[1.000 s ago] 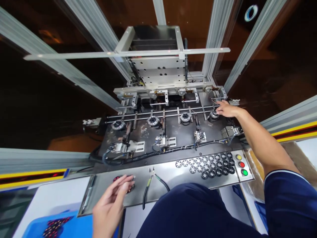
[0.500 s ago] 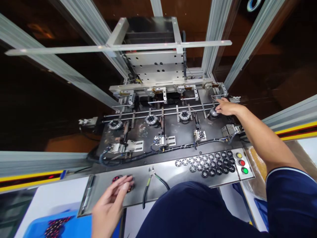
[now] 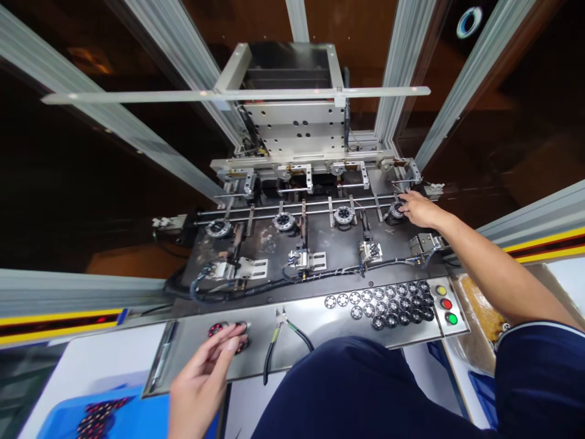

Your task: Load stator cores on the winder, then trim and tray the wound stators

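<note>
My right hand (image 3: 421, 209) reaches to the rightmost round fixture (image 3: 395, 212) on the machine bed. Its fingers are apart, with the fingertips at the fixture's right edge and nothing visible held. Low at the left, my left hand (image 3: 203, 369) is over the steel ledge, thumb and fingers drawn together. A round black part with red inside (image 3: 216, 329) lies beside those fingers. A second dark round part (image 3: 244, 345) is partly covered by the fingertips; whether they grip it is hidden. Diagonal cutters (image 3: 282, 319) lie with handles spread, right of my left hand.
More round fixtures (image 3: 343, 215) line the bed under clamp arms (image 3: 361, 177). Several black round parts (image 3: 378, 294) stand in rows on the ledge, beside yellow, red and green buttons (image 3: 451, 318). A blue tray (image 3: 59, 421) holds red-black parts. Yellow-edged light bars (image 3: 59, 326) flank the opening.
The view has shifted slightly. My right hand's fingertips have drawn back a little from the top of the rightmost fixture, showing more of it. My left hand stays by the red-black parts.
</note>
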The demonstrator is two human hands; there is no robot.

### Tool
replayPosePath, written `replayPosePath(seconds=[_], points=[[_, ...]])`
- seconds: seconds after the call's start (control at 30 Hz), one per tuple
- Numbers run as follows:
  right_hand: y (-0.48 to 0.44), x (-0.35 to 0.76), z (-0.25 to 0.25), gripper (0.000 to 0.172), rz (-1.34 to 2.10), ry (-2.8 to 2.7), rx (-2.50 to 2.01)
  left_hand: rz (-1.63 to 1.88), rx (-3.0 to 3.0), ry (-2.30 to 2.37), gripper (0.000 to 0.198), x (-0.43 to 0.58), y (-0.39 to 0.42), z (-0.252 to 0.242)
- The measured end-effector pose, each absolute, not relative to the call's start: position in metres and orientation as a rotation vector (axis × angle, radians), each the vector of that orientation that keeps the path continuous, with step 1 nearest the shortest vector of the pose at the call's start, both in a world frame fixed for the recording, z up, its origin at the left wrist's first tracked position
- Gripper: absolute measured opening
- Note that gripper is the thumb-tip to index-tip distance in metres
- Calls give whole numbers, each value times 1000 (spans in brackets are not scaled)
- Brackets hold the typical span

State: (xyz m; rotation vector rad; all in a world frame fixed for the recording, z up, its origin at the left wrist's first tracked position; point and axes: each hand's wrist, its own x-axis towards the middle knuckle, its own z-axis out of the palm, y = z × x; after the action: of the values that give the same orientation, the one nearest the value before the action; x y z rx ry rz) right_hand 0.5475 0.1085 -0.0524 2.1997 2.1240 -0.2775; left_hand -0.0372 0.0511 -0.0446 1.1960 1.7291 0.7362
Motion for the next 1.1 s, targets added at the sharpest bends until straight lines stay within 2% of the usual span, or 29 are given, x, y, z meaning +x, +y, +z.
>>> replayPosePath(seconds=[0.2,0.33,0.53,0.77,0.83,0.93,1.1], points=[[75,532,-38,73,-277,2034,2161,689,1250,1686,60,-47,46,-57],[73,532,-39,87,-336,2000,2109,685,1298,1662,60,-56,45,-74],[77,531,-45,84,-311,1974,2081,705,1299,1644,57,-51,47,-89],[81,510,-26,48,-110,2102,2040,573,1490,1565,51,-37,58,-73],[89,501,-20,43,-55,2167,2030,573,1544,1574,51,-36,60,-69],[111,483,-15,47,-41,2303,1971,600,1583,1584,49,-33,59,-67],[157,446,-28,78,-194,2576,1647,614,1679,1540,43,-29,53,-65]])
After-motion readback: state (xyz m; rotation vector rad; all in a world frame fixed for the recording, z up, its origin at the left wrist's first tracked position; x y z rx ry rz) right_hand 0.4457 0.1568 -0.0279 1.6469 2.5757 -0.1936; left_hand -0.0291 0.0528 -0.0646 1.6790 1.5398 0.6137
